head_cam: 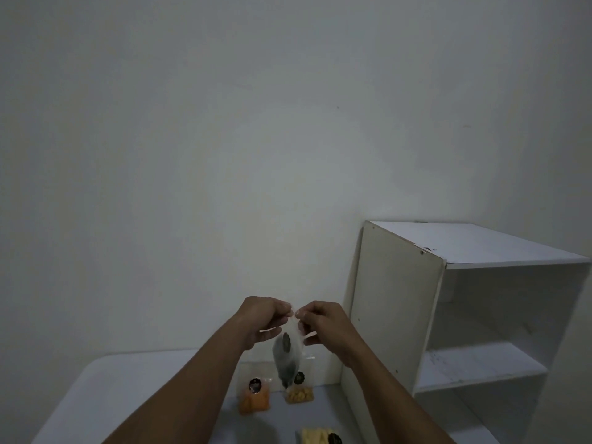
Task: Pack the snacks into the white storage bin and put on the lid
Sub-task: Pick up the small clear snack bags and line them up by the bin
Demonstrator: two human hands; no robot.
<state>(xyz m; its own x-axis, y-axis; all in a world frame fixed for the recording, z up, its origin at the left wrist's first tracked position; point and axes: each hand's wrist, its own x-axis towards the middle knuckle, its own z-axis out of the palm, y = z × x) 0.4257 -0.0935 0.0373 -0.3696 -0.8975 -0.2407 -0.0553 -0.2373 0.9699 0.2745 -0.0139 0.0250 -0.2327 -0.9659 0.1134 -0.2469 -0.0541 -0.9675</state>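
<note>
Left hand and right hand, raised above the table, each pinch the top edge of a clear bag with dark contents. From it: orange bag at 7 o'clock, yellow bag at 6, shelf at 3.

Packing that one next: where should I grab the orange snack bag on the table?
Probably pinch the orange snack bag by its clear top, from above: it stands against the wall, contents sunk low, top flap free.
</note>
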